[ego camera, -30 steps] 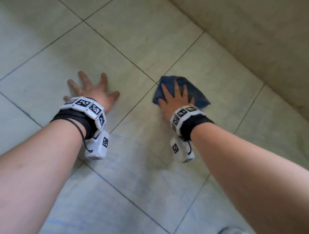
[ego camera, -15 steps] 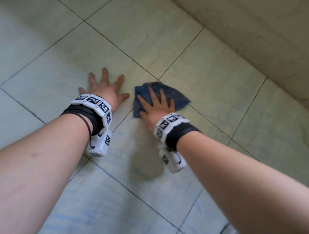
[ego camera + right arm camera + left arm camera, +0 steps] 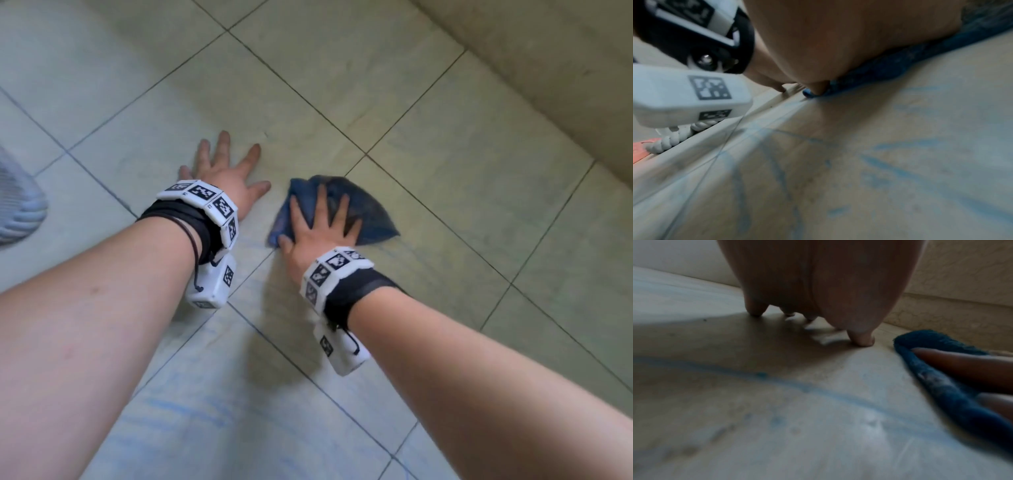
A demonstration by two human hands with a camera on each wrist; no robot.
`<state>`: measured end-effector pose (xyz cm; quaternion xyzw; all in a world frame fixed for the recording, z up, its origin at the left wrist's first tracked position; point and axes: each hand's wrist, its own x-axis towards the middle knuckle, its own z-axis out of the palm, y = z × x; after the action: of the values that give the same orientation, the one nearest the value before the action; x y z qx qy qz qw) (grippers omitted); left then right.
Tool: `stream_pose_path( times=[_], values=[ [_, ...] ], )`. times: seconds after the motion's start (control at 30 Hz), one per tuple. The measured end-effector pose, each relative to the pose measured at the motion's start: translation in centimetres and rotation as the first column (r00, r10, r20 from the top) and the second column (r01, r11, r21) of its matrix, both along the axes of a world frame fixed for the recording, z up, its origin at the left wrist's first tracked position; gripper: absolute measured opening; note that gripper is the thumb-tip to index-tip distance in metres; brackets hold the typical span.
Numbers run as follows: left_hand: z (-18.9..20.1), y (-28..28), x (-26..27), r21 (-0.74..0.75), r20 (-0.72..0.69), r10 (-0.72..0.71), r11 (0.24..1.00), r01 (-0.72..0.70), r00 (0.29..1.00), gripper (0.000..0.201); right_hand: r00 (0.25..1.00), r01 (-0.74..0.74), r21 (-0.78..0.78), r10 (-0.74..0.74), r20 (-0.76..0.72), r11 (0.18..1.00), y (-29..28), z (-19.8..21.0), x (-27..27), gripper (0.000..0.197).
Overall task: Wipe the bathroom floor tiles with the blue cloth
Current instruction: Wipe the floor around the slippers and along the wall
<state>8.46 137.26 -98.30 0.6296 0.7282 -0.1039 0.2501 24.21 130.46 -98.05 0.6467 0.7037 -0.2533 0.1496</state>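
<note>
Right hand (image 3: 322, 236) flat with fingers spread, pressing the blue cloth (image 3: 368, 214) onto the floor tiles (image 3: 445, 178), left hand (image 3: 227, 178) just beside it, splayed on bare tile (holding nothing), faint blue streaks (image 3: 900, 164) nearby, wall (image 3: 548, 68) beyond.

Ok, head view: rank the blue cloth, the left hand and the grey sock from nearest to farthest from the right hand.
1. blue cloth: directly under the right hand, which presses it flat.
2. left hand: just to its left, spread on the floor tiles.
3. grey sock: far left edge of view.
</note>
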Motion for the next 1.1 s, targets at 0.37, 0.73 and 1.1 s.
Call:
stream_pose_path(
  times=[0.37, 0.73, 1.1],
  values=[
    [0.5, -0.9, 0.5, -0.029, -0.014, 0.060, 0.998, -0.060, 0.998, 0.065, 0.910, 0.376, -0.030, -0.363, 0.197, 0.926, 6.4, 0.5, 14.7, 0.064],
    [-0.3, 1.4, 7.7, 0.001, 0.010, -0.012, 1.000, 0.012, 1.000, 0.065, 1.000, -0.017, -0.073, 0.019, 0.023, 0.997, 4.3, 0.6, 10.1, 0.058],
    [0.5, 4.2, 12.0, -0.093, -0.011, 0.183, 0.979, -0.183, 0.983, 0.093, 0.949, 0.281, -0.051, -0.269, 0.166, 0.958, 15.5, 0.9, 13.9, 0.061]
  ],
)
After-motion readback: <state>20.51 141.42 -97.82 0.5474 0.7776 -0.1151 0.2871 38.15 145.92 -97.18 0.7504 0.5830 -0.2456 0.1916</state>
